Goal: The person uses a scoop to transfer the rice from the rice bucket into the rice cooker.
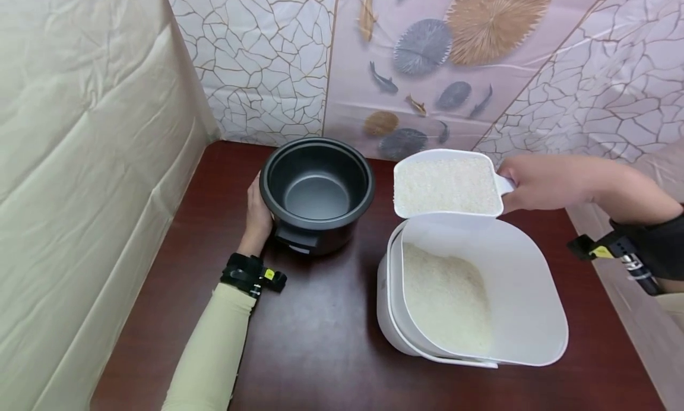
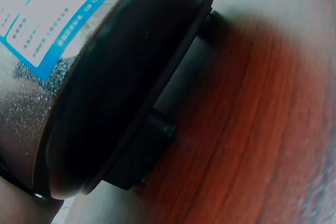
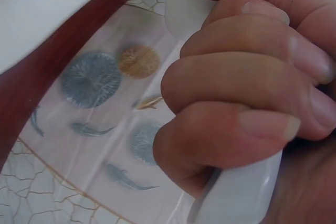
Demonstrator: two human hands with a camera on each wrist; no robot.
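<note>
In the head view, my right hand grips the handle of a white scoop filled level with white rice. The fingers curl round that handle in the right wrist view. Just above the far rim of a white rice bin hangs the scoop. More rice lies inside the bin. At the left, my left hand rests against the side of a black rice cooker, lidless, with a bare dark inside. Most of the left fingers are hidden behind the cooker. A blue-and-white label shows on its body in the left wrist view.
Both vessels stand on a dark red-brown wooden table. A patterned sheet hangs behind the table, and a cream cloth wall runs along the left. The bin's carrying handle is folded down along its front.
</note>
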